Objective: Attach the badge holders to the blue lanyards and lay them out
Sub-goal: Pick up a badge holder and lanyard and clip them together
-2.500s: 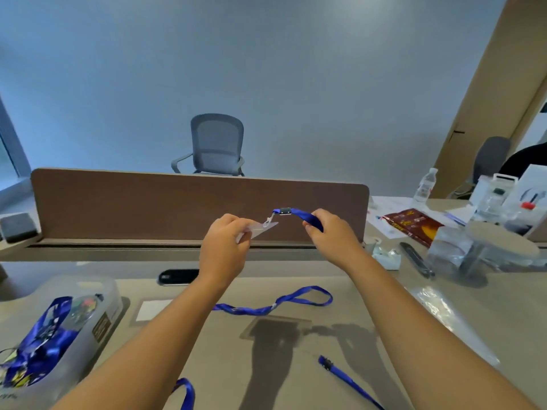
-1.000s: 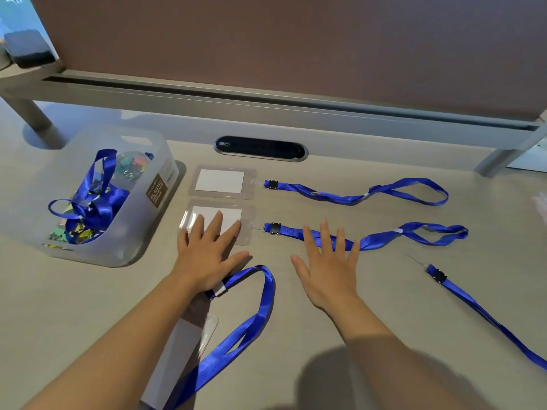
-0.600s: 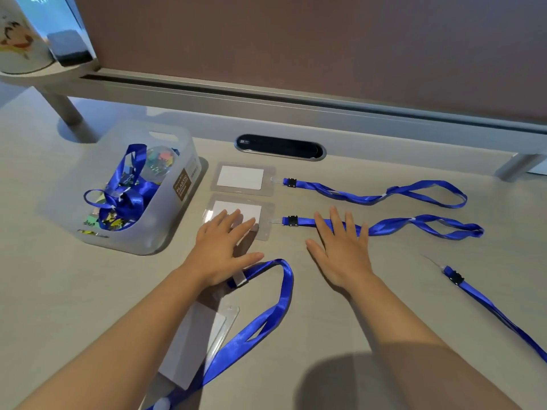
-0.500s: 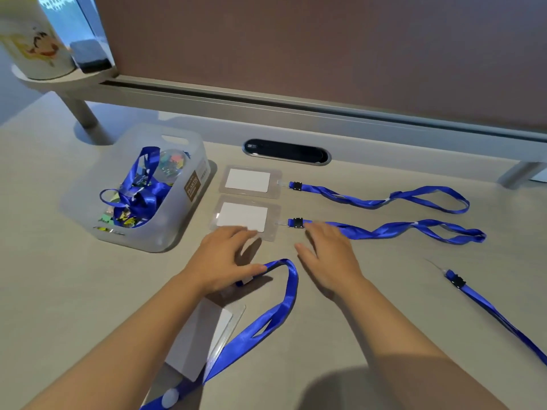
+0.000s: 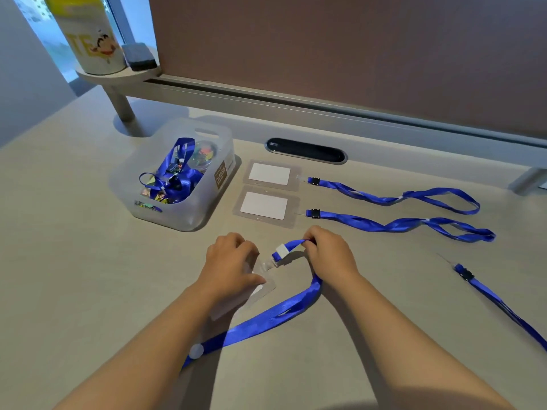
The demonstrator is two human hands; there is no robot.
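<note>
Two clear badge holders with white cards (image 5: pixel 268 174) (image 5: pixel 264 205) lie side by side on the desk, each clipped to a blue lanyard (image 5: pixel 396 197) (image 5: pixel 402 224) stretched to the right. My left hand (image 5: pixel 231 266) grips a third clear badge holder (image 5: pixel 260 287) just above the desk. My right hand (image 5: pixel 331 255) pinches the clip end of a wide blue lanyard (image 5: pixel 275 315), whose white clip meets the holder's top. The lanyard's strap trails towards me under my left forearm. A loose blue lanyard (image 5: pixel 500 306) lies at the right.
A translucent plastic bin (image 5: pixel 189 216) with blue lanyards and colourful items stands left of the laid-out badges. A black cable slot (image 5: pixel 306 150) and a brown divider panel (image 5: pixel 355 48) are behind. A printed cup (image 5: pixel 88 34) and a dark block (image 5: pixel 138 57) sit on a raised shelf at far left.
Both hands left the laid-out second badge and drew back. My left hand took up the third badge holder and my right hand took its wide lanyard near the clip.
</note>
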